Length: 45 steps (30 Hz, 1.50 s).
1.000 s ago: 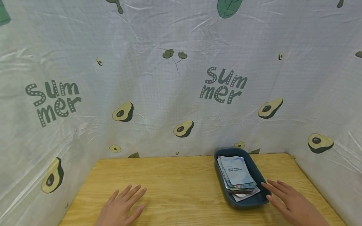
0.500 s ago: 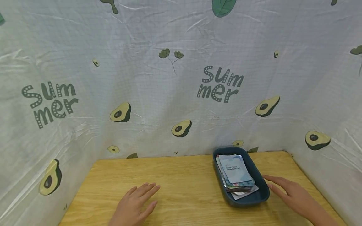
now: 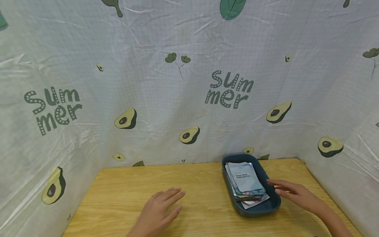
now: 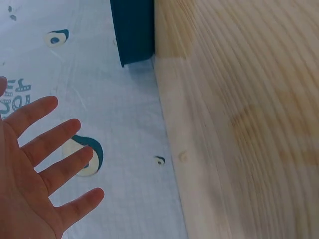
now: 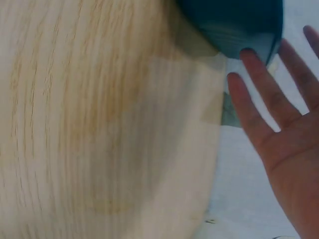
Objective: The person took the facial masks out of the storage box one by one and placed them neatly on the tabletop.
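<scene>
A dark blue plastic basin [image 3: 267, 205] stands at the right of the wooden table. In it lies a stack of flat packets [image 3: 244, 177], the top one pale blue with small print; a silvery packet [image 3: 256, 201] juts out underneath. My right hand [image 3: 300, 195] is at the basin's right rim, fingertips over or at the edge; whether they touch it I cannot tell. In the right wrist view the right hand [image 5: 286, 119] has its fingers extended beside the basin [image 5: 239, 25]. My left hand [image 3: 161, 210], fingers spread, hovers left of the basin, holding nothing.
The wooden table [image 3: 133, 187] reaches back to a white plastic sheet [image 3: 154, 98] printed with avocados and lettering. The sheet also rises along the left and right sides. The basin stands close to the back sheet.
My left hand has moved right, toward the basin. The right hand has shifted a little left and up, to the basin's rim. The packets have stayed in place within the basin.
</scene>
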Motion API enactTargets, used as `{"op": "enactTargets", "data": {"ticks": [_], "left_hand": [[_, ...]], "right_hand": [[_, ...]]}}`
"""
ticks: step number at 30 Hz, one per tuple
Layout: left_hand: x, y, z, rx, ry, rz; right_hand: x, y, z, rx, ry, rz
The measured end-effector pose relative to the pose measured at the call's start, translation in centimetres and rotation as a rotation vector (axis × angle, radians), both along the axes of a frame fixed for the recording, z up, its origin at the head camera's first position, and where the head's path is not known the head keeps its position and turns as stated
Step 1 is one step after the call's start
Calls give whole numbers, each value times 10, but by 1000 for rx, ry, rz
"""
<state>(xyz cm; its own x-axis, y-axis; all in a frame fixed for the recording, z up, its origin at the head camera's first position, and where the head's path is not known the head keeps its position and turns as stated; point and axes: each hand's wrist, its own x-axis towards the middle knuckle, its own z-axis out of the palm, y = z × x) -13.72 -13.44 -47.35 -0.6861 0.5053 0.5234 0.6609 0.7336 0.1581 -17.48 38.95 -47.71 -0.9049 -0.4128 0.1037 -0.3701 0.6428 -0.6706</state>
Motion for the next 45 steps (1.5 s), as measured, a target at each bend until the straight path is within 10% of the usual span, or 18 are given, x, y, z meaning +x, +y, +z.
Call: {"op": "enactTargets", "data": {"ticks": [14, 26, 45], "left_hand": [[-14, 37, 7, 80, -41, -92], [-23, 51, 7, 167, -224, -215], [-44, 82, 16, 170, -336, -194]], "right_hand": [[-24, 9, -24, -112, -177, -47], [-27, 9, -32, -172, -383, -31], [-26, 8, -43, -373, -529, -32]]}}
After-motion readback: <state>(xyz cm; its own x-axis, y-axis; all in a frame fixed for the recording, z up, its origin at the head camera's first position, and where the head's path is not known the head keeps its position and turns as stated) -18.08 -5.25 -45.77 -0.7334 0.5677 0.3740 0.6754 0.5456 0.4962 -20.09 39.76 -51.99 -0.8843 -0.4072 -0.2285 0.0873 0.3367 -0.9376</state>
